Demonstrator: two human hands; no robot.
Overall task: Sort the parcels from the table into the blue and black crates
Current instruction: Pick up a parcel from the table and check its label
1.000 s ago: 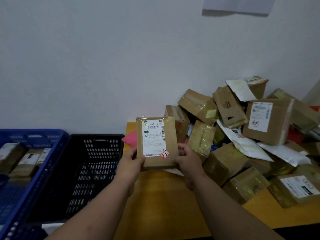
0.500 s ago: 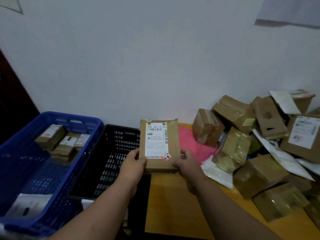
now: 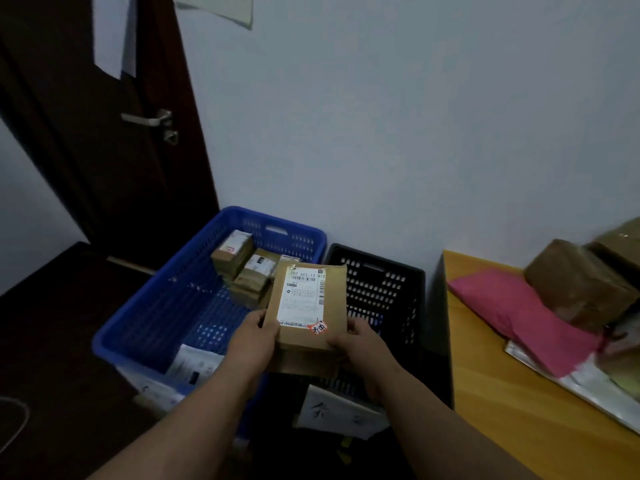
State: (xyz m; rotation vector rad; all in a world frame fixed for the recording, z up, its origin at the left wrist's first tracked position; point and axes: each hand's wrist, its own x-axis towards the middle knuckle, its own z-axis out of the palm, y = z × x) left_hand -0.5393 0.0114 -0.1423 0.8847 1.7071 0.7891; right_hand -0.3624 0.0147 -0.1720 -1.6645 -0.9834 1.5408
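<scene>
I hold a flat brown parcel (image 3: 308, 310) with a white label and a red sticker, its face towards me. My left hand (image 3: 254, 337) grips its left edge and my right hand (image 3: 362, 346) its right edge. The parcel hangs over the seam between the blue crate (image 3: 152, 303) on the left and the black crate (image 3: 391, 289) on the right. Several brown parcels (image 3: 244, 268) lie at the far end of the blue crate, and a white packet (image 3: 194, 365) at its near end. The black crate's inside looks bare where visible.
The yellow table (image 3: 502, 403) stands to the right, with a pink mailer (image 3: 512, 313), a taped brown box (image 3: 578, 282) and a silvery packet (image 3: 588, 386). A dark door (image 3: 114, 140) is at the left. A handwritten paper sign (image 3: 339, 414) hangs on the black crate's front.
My view has swung left from the parcel pile to the crates. Both hands carried the parcel off the table and now hold it over the crates.
</scene>
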